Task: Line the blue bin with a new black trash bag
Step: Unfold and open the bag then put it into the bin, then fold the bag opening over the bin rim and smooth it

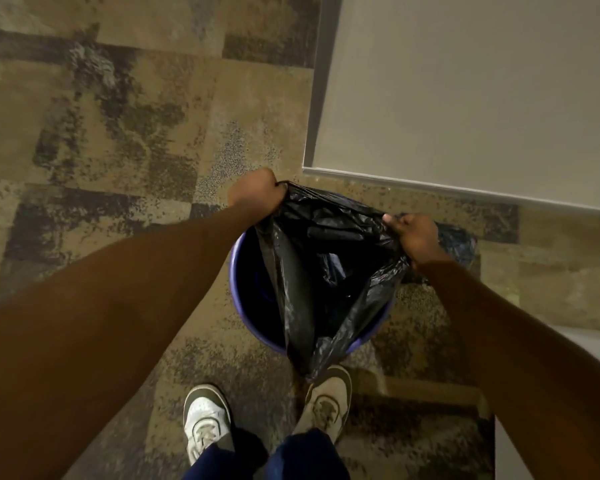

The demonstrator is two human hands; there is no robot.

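Observation:
A round blue bin [238, 296] stands on the carpet just ahead of my feet. A black trash bag [329, 265] hangs over its mouth, stretched open between my hands. My left hand [255, 194] grips the bag's edge at the far left side of the bin. My right hand [414, 237] pinches the edge at the far right. The bag's near corner droops over the front rim toward my right shoe. The left part of the bin's inside is bare and dark.
A white wall corner [465, 98] with a pale baseboard [413, 185] stands just behind the bin on the right. My two shoes [207, 420] are close to the bin's front. Patterned carpet [118, 133] spreads to the left.

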